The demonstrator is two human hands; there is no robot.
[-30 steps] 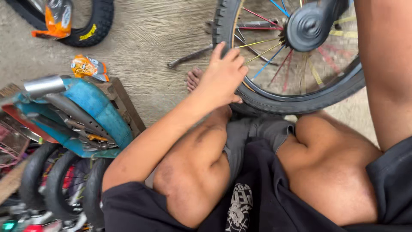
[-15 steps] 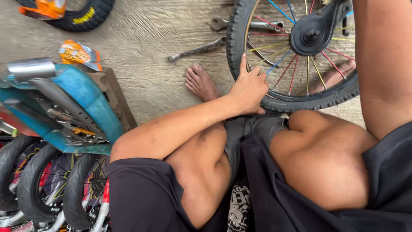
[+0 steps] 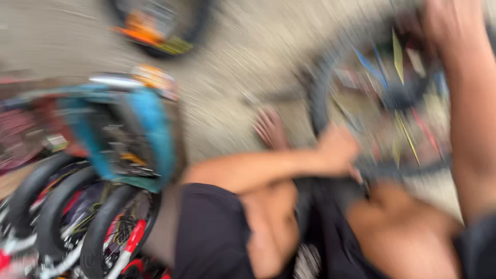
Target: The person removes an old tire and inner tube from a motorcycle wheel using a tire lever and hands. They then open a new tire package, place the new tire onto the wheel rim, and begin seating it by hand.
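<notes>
The picture is heavily smeared by motion. A small bicycle wheel point(image 3: 398, 98) with a black tyre and coloured spokes stands on the ground in front of my bent knees. My left hand point(image 3: 338, 150) reaches across my leg and grips the lower left of the tyre. Along the right edge my right arm runs upward, and my right hand point(image 3: 439, 23) is a blur near the top of the wheel. Whether it holds anything is not visible. My bare foot point(image 3: 271, 129) rests on the ground just left of the wheel.
A blue bicycle frame part point(image 3: 139, 134) lies on a crate at my left. Several black tyres point(image 3: 67, 217) are stacked below it. Another tyre with an orange tag point(image 3: 155, 31) lies on the concrete at the top.
The view has swung and blurred. My left hand stays on the tyre. My right hand has come into view at the top right, above the wheel.
</notes>
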